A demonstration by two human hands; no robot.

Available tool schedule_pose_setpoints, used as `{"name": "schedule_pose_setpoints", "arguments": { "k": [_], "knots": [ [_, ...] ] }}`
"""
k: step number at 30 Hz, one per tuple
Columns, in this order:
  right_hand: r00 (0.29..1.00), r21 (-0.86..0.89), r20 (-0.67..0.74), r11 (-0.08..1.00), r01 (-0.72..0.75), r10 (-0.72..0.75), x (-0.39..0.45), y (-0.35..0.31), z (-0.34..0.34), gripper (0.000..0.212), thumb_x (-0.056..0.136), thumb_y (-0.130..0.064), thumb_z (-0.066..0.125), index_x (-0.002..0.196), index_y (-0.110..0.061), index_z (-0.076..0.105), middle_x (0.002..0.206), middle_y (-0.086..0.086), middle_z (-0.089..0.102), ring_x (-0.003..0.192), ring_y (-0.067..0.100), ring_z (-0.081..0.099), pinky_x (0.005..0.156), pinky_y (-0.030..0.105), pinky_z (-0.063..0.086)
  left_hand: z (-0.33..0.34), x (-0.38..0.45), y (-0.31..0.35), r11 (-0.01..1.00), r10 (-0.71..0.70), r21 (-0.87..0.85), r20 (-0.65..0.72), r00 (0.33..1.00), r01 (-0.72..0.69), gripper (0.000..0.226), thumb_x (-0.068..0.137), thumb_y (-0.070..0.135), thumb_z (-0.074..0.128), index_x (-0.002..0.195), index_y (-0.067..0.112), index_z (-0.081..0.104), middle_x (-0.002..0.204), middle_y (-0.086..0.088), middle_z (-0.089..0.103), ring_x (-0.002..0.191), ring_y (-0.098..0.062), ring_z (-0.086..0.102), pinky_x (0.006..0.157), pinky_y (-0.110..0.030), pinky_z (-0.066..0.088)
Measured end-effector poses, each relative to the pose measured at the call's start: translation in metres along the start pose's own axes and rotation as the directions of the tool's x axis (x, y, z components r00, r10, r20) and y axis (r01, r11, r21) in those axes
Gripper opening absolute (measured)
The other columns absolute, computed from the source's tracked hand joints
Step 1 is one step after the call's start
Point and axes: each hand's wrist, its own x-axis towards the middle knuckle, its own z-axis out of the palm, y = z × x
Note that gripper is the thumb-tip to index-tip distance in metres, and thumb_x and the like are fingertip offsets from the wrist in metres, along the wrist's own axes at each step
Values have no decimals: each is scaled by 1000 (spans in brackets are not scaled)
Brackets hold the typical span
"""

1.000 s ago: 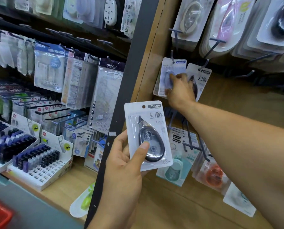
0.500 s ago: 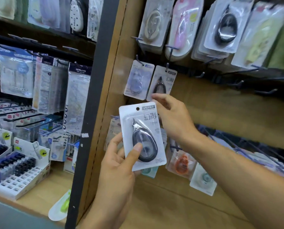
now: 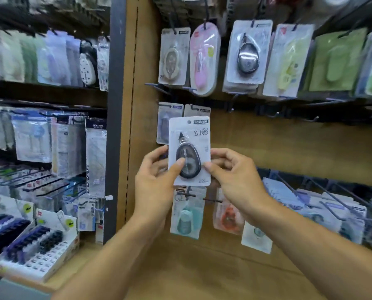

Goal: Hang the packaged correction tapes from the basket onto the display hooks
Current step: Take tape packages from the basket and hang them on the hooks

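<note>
While both hands — left hand [image 3: 153, 180], right hand [image 3: 235, 176] — pinched the packaged correction tape [image 3: 189, 150], its punched hole [image 3: 189, 122] awaited threading onto the display hook [image 3: 194, 108].

1. A stationery shop: rows of blister-packed correction tapes [image 3: 247, 55] hang from metal display hooks [image 3: 323, 191] on a wooden back panel [image 3: 289, 148].
2. To the left, a second bay holds hanging refill packets [image 3: 95, 156] on dark shelves [image 3: 46, 87].
3. Below it, open display boxes of small dark items [image 3: 35, 245] stand in rows, like retail stock.
</note>
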Motion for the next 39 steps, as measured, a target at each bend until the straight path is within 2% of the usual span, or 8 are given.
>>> {"name": "schedule_pose_setpoints", "arguments": {
  "k": [4,8,11,15,23,28,33,39],
  "knots": [
    [997,37,-65,999,-33,35,36,2,0,16,97,-8,65,108,-19,65,92,6,75,79,18,76,69,36,63,14,41,9,967,97,229,58,994,-108,38,95,22,75,129,26,59,106,3,75,84,-6,76,72,-35,66],
    [992,73,-97,995,-69,75,61,5,3,15,97,-7,64,109,-17,65,91,4,76,77,18,76,59,26,59,22,72,7,912,139,374,110,984,-171,41,96,27,74,131,31,55,112,5,71,93,-14,75,79,-45,66],
    [988,72,-129,994,-78,87,79,4,6,16,97,-6,64,109,-16,67,92,5,76,78,19,75,56,23,56,28,88,9,890,151,414,126,980,-190,45,98,27,72,138,25,53,107,10,68,93,-12,73,75,-39,66],
    [980,83,-158,990,-112,124,95,3,13,15,98,-9,64,110,-17,66,99,8,74,83,22,75,54,23,57,29,105,6,912,113,385,90,990,-139,44,95,26,76,134,27,56,104,7,70,95,-19,74,80,-47,65],
    [982,81,-139,990,-114,124,95,13,21,14,98,-9,63,109,-17,68,98,8,75,81,22,75,54,22,56,17,105,-10,923,108,360,87,990,-132,46,96,27,74,138,27,55,105,2,73,92,-18,76,80,-47,65],
    [980,87,-177,994,-72,86,98,16,31,17,97,-9,65,93,-25,66,97,8,75,79,22,75,53,22,56,13,107,-12,930,128,338,62,990,-142,45,97,27,72,140,25,58,103,4,74,89,-11,75,77,-42,66],
    [976,106,-207,993,-48,70,101,20,36,16,97,-10,65,110,-18,68,98,6,75,83,22,75,67,31,63,10,112,-11,945,125,298,58,990,-137,46,94,27,76,138,26,62,102,1,76,94,-18,76,79,-48,66],
    [975,152,-214,988,-28,61,100,21,37,13,98,-11,63,105,-21,66,95,3,75,84,18,75,71,31,63,11,111,-12,952,154,264,25,988,-155,50,91,32,80,138,26,65,100,1,76,99,-21,74,87,-48,63]
  ]
}}
